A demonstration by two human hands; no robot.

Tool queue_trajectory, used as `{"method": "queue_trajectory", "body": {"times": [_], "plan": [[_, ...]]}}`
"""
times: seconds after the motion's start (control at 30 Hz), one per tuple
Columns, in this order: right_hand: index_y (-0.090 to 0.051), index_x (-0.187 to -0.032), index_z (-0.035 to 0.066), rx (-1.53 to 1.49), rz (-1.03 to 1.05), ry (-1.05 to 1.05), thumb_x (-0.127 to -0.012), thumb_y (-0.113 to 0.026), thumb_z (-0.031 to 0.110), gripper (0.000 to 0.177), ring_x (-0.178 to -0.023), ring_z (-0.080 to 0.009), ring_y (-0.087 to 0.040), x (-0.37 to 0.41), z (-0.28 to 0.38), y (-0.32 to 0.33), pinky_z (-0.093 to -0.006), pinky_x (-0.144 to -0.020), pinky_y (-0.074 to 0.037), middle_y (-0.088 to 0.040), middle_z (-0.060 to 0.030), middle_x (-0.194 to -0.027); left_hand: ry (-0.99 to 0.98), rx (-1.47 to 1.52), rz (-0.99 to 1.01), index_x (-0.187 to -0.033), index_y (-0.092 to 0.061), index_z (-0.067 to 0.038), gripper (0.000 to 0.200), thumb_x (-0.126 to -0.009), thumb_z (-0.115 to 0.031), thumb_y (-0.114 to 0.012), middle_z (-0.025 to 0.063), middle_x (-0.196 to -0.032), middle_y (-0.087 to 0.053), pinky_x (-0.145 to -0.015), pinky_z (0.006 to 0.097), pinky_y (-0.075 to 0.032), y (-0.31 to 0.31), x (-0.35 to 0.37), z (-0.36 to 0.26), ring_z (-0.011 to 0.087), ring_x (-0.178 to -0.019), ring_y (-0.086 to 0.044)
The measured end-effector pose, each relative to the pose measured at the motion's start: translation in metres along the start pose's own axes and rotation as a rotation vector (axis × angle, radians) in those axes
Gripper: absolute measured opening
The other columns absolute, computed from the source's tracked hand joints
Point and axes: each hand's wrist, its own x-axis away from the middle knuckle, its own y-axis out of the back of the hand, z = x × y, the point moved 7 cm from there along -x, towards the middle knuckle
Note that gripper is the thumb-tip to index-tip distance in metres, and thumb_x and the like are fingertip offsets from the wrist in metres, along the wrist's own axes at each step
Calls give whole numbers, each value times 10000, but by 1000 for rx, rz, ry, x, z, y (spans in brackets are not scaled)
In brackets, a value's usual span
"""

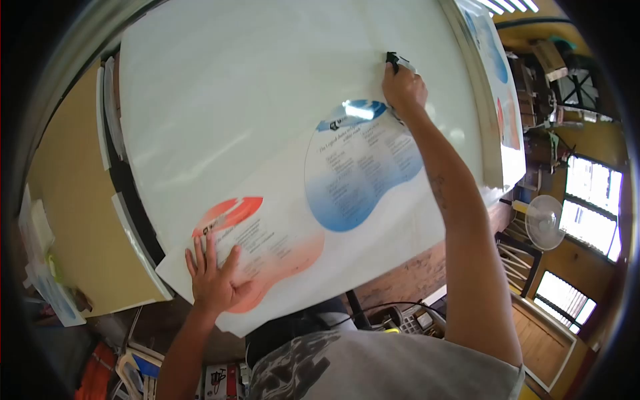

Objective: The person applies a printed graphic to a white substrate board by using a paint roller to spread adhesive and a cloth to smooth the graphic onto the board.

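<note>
A large glossy white printed sheet (233, 120) spreads over the work surface, bearing a blue text-filled shape (363, 173) and a red one (280, 257). My left hand (217, 277) lies with fingers spread on the red print near the sheet's front left. Farther out, above the blue print, my right hand (405, 90) is closed around a small black and grey tool (393, 61) against the sheet. The fingers cover most of this tool, so its exact kind does not show.
A tan board (73, 193) stands along the left. Another printed strip (505, 113) hangs past the raised right edge (477, 93). Beyond it are a round fan (544, 222) and cluttered shelves. A tray of small items (413, 320) sits near my body.
</note>
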Motion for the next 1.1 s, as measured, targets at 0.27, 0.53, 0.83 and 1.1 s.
{"method": "queue_trajectory", "body": {"times": [0.27,0.53,0.83,1.1], "plan": [[-656,-788,91,-336,478,632,-761,-616,197,117,-804,-307,-713,384,149,-70,-484,-741,-546,-719,-140,-851,8,-13,15,-1529,-390,-196,884,-819,-688,-578,282,-1616,-179,-1120,714,-122,4,0,-5,526,-1471,-163],[-712,-834,122,-210,172,279,-849,-628,262,164,-772,-363,-697,238,-9,-20,-468,-719,-547,-727,-118,-843,-40,-55,-20,-1541,-337,-103,939,-849,-714,-510,302,-1609,-167,-1124,702,-117,1,-1,-6,536,-1475,-132],[-725,-949,67,-20,-78,71,-940,-561,346,325,-878,-396,-696,53,-66,7,-488,-822,-539,-720,-223,-902,6,-63,13,-1537,-334,-118,919,-865,-728,-478,318,-1599,-173,-1111,717,-118,1,-3,-2,566,-1461,-131],[-702,-879,88,-7,43,161,-927,-565,318,272,-827,-394,-701,31,-39,0,-495,-829,-538,-720,-193,-835,-2,-36,8,-1523,-365,-129,928,-849,-755,-483,309,-1602,-191,-1116,716,-124,2,-2,-3,557,-1454,-179]]}}
